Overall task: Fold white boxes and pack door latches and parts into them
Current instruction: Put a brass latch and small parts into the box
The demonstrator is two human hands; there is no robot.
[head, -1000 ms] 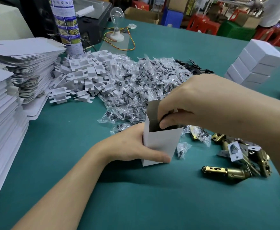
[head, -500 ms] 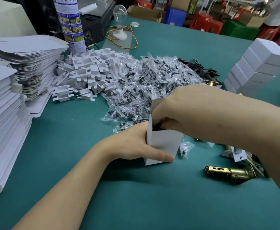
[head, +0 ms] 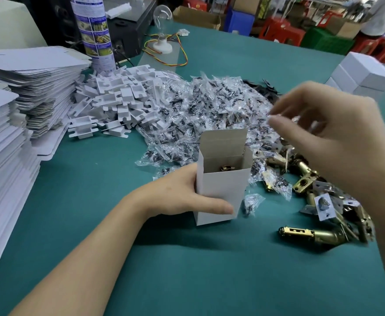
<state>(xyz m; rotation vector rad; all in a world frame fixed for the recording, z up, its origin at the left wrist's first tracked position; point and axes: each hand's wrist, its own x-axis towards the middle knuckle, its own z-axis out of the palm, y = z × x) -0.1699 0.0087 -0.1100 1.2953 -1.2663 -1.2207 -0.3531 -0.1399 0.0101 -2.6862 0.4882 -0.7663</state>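
Note:
An upright white box [head: 221, 192] stands on the green table, its top flap raised and a brass latch part [head: 226, 167] showing inside. My left hand [head: 182, 197] grips the box from its left side, thumb across the front. My right hand [head: 328, 133] hovers blurred above and to the right of the box, fingers loosely spread and holding nothing visible. A heap of clear screw bags [head: 209, 115] lies behind the box. Brass door latches [head: 300, 233] lie scattered at the right.
Stacks of flat white box blanks [head: 27, 87] fill the left side. A pile of white card inserts [head: 118, 99] sits beside them. Folded white boxes [head: 364, 76] are stacked at the far right. A printed cylinder [head: 95, 30] and a light bulb [head: 161, 17] stand at the back.
My right hand has come out of the box and risen to the right, leaving the brass part inside. My left hand keeps its hold on the box.

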